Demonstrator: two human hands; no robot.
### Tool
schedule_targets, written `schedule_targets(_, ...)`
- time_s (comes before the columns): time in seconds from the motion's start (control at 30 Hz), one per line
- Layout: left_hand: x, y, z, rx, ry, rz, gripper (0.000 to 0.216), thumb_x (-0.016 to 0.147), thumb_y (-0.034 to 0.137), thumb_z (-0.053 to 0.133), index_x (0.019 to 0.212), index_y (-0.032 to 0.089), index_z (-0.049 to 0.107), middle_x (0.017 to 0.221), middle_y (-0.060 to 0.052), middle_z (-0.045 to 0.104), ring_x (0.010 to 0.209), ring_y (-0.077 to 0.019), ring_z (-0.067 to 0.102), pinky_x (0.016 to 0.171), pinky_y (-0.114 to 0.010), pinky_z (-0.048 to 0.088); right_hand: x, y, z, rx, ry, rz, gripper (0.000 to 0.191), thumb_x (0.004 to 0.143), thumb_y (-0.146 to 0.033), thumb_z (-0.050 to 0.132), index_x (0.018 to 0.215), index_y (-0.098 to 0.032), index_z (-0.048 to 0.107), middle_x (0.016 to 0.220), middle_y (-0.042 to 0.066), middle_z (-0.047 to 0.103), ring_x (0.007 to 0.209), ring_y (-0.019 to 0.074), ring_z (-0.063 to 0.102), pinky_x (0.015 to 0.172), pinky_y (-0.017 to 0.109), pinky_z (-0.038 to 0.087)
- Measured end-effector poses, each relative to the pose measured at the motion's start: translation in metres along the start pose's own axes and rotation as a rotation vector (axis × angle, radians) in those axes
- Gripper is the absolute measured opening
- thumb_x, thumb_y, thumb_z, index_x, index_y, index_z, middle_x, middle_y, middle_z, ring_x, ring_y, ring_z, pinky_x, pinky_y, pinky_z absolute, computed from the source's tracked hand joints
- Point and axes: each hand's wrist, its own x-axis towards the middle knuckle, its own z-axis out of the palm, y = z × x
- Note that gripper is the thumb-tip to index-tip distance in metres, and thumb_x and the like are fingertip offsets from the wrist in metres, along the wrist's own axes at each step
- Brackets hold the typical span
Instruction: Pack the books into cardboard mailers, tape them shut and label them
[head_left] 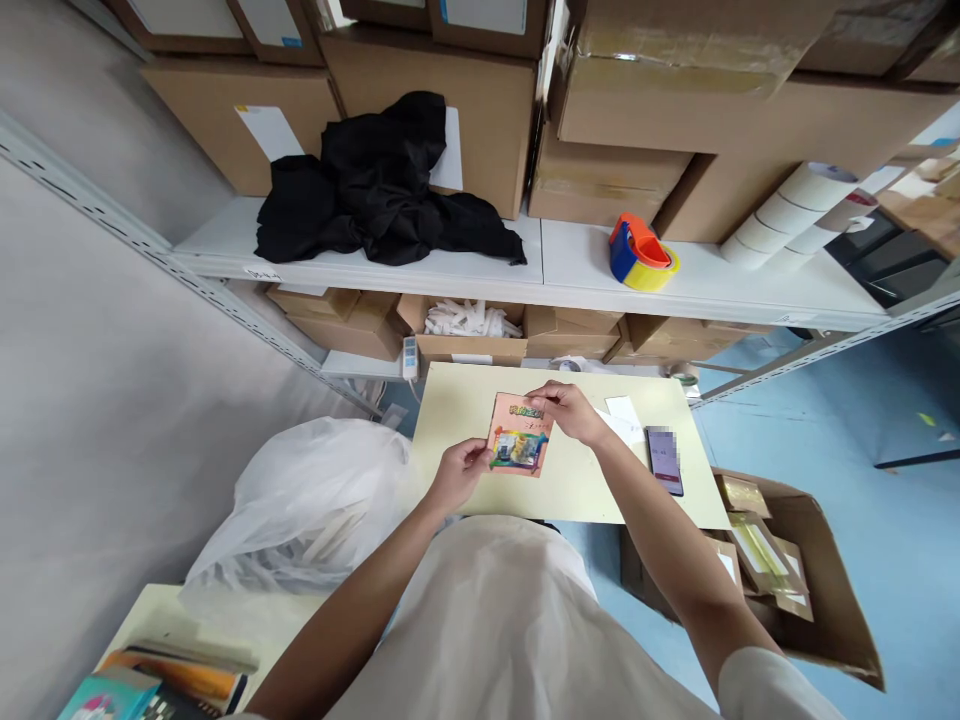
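A thin pink booklet [517, 435], with coloured lettering and a picture on its cover, is held up over the pale yellow table [592, 495]. My left hand [463, 470] pinches its lower left edge between thumb and fingers. At the top right corner, my right hand [568, 408] grips it too. White paper slips [622, 415] lie on the table just right of my right hand. A phone [664, 460] with its screen lit rests near the table's right edge.
Behind the table stands a shelf [480, 282] with cardboard boxes, black cloth [382, 190], a tape dispenser [642, 252] and white rolls [787, 215]. A filled plastic bag [300, 490] sits at left, books [165, 685] below it. An open carton [832, 600] of packages stands at right.
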Motion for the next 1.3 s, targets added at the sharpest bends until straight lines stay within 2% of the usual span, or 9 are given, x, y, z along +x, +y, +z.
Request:
schedule_targets(0.1,0.001,-0.003,-0.001,-0.070,0.065,-0.081,0.037,0.072,0.047,0.064,0.089,0.015,0.070,0.071,-0.003,0.065,0.063,-0.0121,0.056,0.064,-0.025,0.048,-0.010,0.010,0.013,0.270,0.128,0.169,0.042,0.067,-0.051,0.070,0.094,-0.019,0.069,0.084,0.005,0.067,0.078,0.0180,0.062,0.072,0.034,0.051)
schedule_targets(0.17,0.001,-0.007,-0.004,-0.137,0.114,-0.143,0.042,0.071,0.051,0.064,0.091,0.015,0.070,0.062,0.000,0.060,0.058,-0.0105,0.052,0.061,-0.024,0.047,-0.023,0.022,0.026,0.397,0.127,0.275,0.048,0.066,-0.050,0.071,0.103,-0.022,0.064,0.083,0.003,0.066,0.077,0.0168,0.062,0.068,0.033,0.053)
schedule_targets(0.27,0.004,-0.018,-0.010,-0.172,0.154,-0.193,0.047,0.069,0.054,0.065,0.093,0.014,0.070,0.057,0.002,0.056,0.054,-0.0094,0.050,0.060,-0.024,0.047,-0.040,0.044,0.050,0.418,0.014,0.362,0.042,0.064,-0.048,0.072,0.095,-0.019,0.065,0.070,-0.001,0.060,0.064,0.0133,0.060,0.061,0.030,0.053)
schedule_targets(0.37,0.015,-0.035,-0.020,-0.147,0.217,-0.181,0.052,0.069,0.052,0.066,0.104,0.014,0.067,0.067,-0.001,0.063,0.057,-0.0107,0.054,0.060,-0.025,0.048,-0.039,0.065,0.074,0.402,0.023,0.382,0.037,0.065,-0.046,0.069,0.088,-0.018,0.066,0.070,-0.001,0.059,0.056,0.0110,0.057,0.057,0.029,0.053)
schedule_targets(0.57,0.071,-0.077,-0.058,0.068,0.270,-0.120,0.042,0.071,0.035,0.065,0.109,0.017,0.064,0.099,-0.009,0.068,0.077,-0.0162,0.065,0.071,-0.029,0.052,0.023,0.105,0.120,0.344,0.111,0.453,0.032,0.064,-0.042,0.065,0.083,-0.015,0.067,0.068,0.002,0.063,0.056,0.0127,0.057,0.059,0.031,0.054)
schedule_targets(0.73,0.138,-0.118,-0.096,0.357,0.312,-0.193,0.040,0.067,0.011,0.060,0.106,0.016,0.064,0.090,-0.006,0.068,0.072,-0.0145,0.062,0.074,-0.030,0.052,0.097,0.151,0.161,0.207,0.161,0.566,0.025,0.065,-0.027,0.061,0.088,-0.017,0.064,0.066,0.000,0.067,0.058,0.0136,0.061,0.059,0.029,0.054)
schedule_targets(0.87,0.174,-0.150,-0.115,0.438,0.315,-0.246,0.041,0.066,0.008,0.057,0.105,0.017,0.065,0.084,-0.005,0.067,0.071,-0.0150,0.061,0.078,-0.033,0.051,0.136,0.182,0.184,0.137,0.137,0.594,0.017,0.069,-0.020,0.056,0.084,-0.018,0.064,0.075,0.003,0.070,0.065,0.0142,0.065,0.061,0.026,0.054)
schedule_targets(1.03,0.189,-0.167,-0.121,0.506,0.329,-0.259,0.044,0.065,0.008,0.058,0.107,0.017,0.066,0.086,-0.006,0.063,0.080,-0.0181,0.060,0.088,-0.037,0.047,0.151,0.195,0.193,-0.027,0.125,0.598,0.015,0.071,-0.016,0.056,0.082,-0.021,0.065,0.083,0.003,0.072,0.076,0.0152,0.066,0.067,0.025,0.052)
schedule_targets(1.3,0.188,-0.165,-0.121,0.642,0.382,-0.212,0.046,0.065,0.007,0.056,0.110,0.017,0.065,0.089,-0.008,0.060,0.091,-0.0241,0.058,0.092,-0.041,0.045,0.157,0.179,0.193,-0.233,0.098,0.589,0.017,0.074,-0.023,0.060,0.090,-0.022,0.063,0.087,0.006,0.071,0.084,0.0202,0.065,0.076,0.031,0.049)
